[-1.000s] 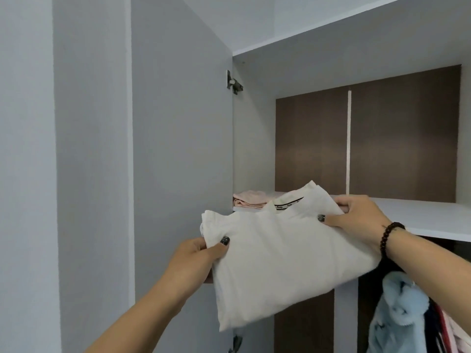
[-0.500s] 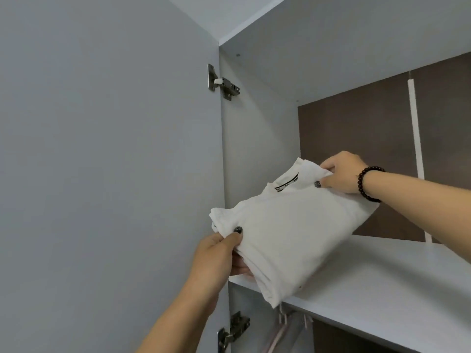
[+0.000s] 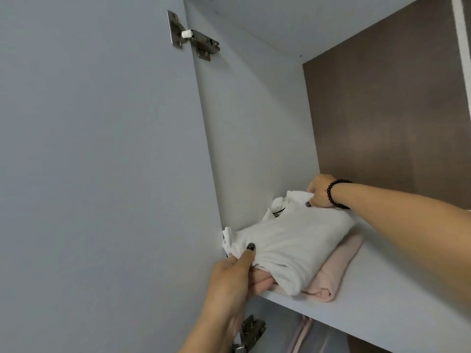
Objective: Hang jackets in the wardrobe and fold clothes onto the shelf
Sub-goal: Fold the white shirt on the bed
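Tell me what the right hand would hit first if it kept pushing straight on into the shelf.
Probably the wardrobe's grey side wall, near its corner with the brown back panel. The right hand, pinching the white shirt, points into that corner; nothing else shows between, though depth is unclear.

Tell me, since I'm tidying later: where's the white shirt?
On the wardrobe shelf, left end, atop the pink garment, gripped by both hands.

Two folded garments, one white (image 3: 293, 240) and one pink (image 3: 336, 271); two hinges (image 3: 196, 42); two hands (image 3: 237, 276).
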Demonstrator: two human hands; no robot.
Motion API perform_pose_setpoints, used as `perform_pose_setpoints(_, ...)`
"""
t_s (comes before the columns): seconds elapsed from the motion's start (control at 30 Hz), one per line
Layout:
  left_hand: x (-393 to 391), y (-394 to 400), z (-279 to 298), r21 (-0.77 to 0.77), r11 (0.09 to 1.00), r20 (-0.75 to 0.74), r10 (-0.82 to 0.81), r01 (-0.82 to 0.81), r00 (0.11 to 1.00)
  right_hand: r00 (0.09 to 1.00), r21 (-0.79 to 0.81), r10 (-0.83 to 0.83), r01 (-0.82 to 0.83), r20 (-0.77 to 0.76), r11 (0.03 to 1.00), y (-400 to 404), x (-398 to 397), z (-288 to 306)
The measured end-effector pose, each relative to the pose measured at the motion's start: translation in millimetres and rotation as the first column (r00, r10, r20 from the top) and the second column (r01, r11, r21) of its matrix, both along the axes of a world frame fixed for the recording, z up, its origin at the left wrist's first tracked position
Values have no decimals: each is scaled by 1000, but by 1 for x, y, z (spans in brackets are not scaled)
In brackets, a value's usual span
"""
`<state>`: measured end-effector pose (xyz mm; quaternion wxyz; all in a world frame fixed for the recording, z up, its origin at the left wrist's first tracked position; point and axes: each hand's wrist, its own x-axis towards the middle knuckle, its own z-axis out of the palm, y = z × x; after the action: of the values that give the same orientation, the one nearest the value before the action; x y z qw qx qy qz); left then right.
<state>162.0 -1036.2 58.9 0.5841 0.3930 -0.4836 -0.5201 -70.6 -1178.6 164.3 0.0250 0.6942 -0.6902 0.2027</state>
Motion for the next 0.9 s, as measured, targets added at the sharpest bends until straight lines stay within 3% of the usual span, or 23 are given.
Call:
perform_pose_setpoints(0.17,5,1,7,-58,995,185,93,-84,978,986,62,32,-22,-162,998,-17,8,-17)
perform_pose_setpoints(0.3,-3,5,15,-119,992,97,59,-47,994,998,-52,48,-49,-35,997,-12,-2,11)
perform_pose_setpoints(0.37,-8,6,10,-105,992,111,78,-67,991,997,-18,46,-47,-57,999,-13,-4,12)
perform_pose_setpoints(0.43,-6,5,-1,-123,982,258,169,-141,951,983,102,16,2,-181,995,-17,3,-10)
perform_pose_setpoints(0.47,-4,3,-7,-192,960,379,265,-205,887,970,154,-3,42,-243,987,-21,7,-24)
perform_pose_setpoints(0.5,-2,4,-10,-311,910,469,397,-273,789,960,179,-11,63,-279,982,-24,9,-36)
perform_pose_setpoints(0.57,-3,9,-7,-602,728,424,641,-330,641,974,174,-27,68,-224,982,-25,7,-42)
perform_pose_setpoints(0.63,-11,12,-2,-801,542,289,723,-255,628,986,141,-35,58,-161,988,-14,5,-34)
perform_pose_setpoints(0.7,-20,10,5,-869,475,302,732,-140,611,994,114,-42,53,-102,992,-1,7,-25)
perform_pose_setpoints(0.77,-25,2,4,-872,489,366,678,-19,637,998,112,-24,30,-53,993,17,15,-16)
perform_pose_setpoints(0.9,-26,-18,-31,-742,668,515,514,57,686,986,141,67,-88,150,986,72,23,-21)
